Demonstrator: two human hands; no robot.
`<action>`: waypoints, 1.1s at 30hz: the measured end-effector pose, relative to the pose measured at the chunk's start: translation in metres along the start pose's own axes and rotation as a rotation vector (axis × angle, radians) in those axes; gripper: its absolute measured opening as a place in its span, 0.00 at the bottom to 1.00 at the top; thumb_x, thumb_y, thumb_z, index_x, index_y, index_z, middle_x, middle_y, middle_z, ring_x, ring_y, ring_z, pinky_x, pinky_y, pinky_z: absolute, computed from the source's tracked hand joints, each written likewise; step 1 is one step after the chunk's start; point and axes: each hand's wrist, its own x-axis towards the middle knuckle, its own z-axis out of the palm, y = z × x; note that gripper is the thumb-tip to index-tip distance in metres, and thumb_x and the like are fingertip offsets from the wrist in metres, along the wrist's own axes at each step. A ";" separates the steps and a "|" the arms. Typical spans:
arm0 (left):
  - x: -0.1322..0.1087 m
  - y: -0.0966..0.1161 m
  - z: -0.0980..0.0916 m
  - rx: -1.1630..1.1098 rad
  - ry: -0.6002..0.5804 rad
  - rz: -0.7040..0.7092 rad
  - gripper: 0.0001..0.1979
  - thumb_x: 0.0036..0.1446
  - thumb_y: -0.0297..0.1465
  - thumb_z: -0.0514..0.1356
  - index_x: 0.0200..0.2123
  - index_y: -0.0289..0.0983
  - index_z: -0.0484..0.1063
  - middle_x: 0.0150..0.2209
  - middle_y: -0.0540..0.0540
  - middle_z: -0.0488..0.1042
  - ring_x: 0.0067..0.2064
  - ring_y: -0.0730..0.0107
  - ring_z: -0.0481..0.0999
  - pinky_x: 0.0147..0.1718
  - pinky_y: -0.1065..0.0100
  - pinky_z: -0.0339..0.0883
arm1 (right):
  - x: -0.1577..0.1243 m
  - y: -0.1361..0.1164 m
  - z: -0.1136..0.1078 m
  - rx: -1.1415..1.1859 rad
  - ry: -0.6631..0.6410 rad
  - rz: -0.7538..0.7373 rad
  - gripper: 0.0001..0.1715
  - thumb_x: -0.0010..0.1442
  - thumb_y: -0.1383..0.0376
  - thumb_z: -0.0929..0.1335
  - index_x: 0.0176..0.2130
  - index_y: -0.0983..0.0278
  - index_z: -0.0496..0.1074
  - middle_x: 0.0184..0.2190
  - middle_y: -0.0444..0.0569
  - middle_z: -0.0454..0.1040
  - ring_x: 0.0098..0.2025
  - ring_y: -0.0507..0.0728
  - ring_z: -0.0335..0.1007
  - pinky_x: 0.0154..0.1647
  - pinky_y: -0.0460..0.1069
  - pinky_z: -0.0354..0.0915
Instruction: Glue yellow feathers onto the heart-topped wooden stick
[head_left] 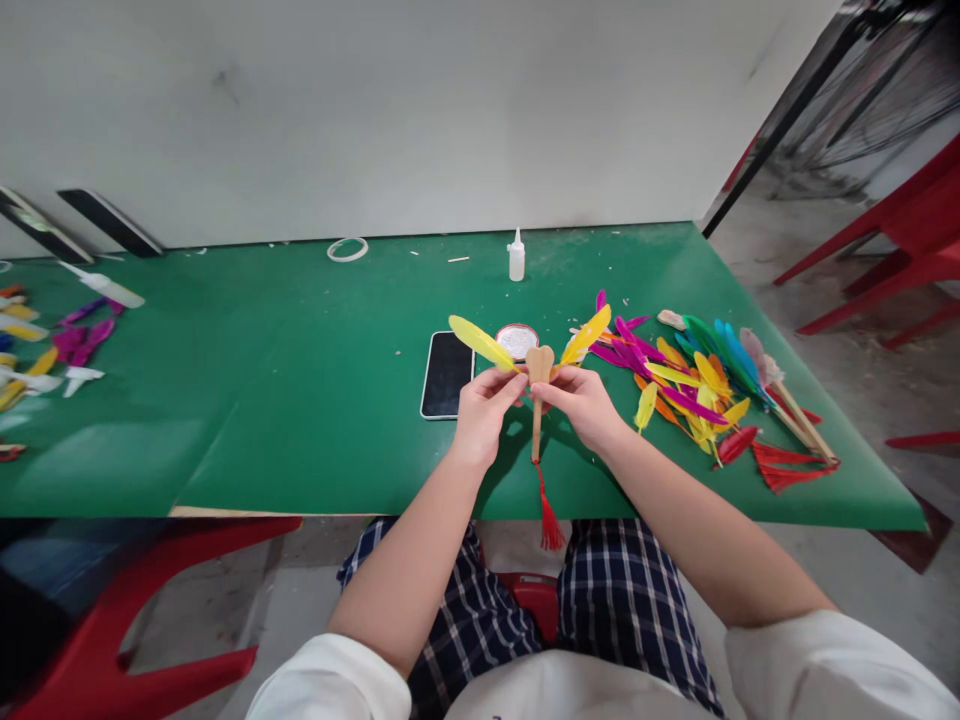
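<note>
Red and limp, a tassel (pixel 551 527) hangs at six o'clock from the stick (pixel 536 432), which is over the table (pixel 292 420) between both hands. Left hand (pixel 484 410) and right hand (pixel 590 408) each pinch at its heart-shaped head, where yellow feathers (pixel 481 342) splay toward ten and two; fingers hide the quill ends. Wood should be light, stiff and safe to grip; the feathers look soft, easily creased, best taken by the quill. At nine, the phone (pixel 448 376) crowds the left hand; the pile (pixel 697 392) lies at three. Beyond, the disc (pixel 517 341) sits close behind at eleven, the bottle (pixel 517 260) at twelve.
</note>
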 end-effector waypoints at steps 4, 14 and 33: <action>0.000 0.000 0.000 0.008 -0.005 0.000 0.09 0.43 0.34 0.67 0.30 0.37 0.77 0.28 0.49 0.75 0.28 0.75 0.71 0.28 0.72 0.62 | 0.000 0.000 0.000 0.003 0.004 -0.004 0.16 0.39 0.57 0.75 0.25 0.66 0.73 0.24 0.47 0.75 0.25 0.51 0.69 0.24 0.46 0.66; 0.000 -0.001 -0.001 -0.003 -0.022 0.010 0.08 0.43 0.33 0.67 0.29 0.37 0.76 0.27 0.50 0.75 0.28 0.77 0.70 0.28 0.73 0.62 | 0.000 0.000 -0.001 0.019 -0.013 -0.023 0.15 0.39 0.58 0.75 0.26 0.65 0.75 0.23 0.47 0.75 0.24 0.51 0.67 0.24 0.47 0.65; 0.000 0.001 0.000 -0.011 -0.022 0.018 0.09 0.43 0.33 0.67 0.29 0.36 0.75 0.29 0.49 0.75 0.27 0.78 0.70 0.27 0.74 0.62 | 0.000 0.001 0.000 0.035 -0.022 -0.034 0.15 0.39 0.60 0.75 0.26 0.66 0.74 0.22 0.45 0.74 0.23 0.49 0.67 0.23 0.45 0.64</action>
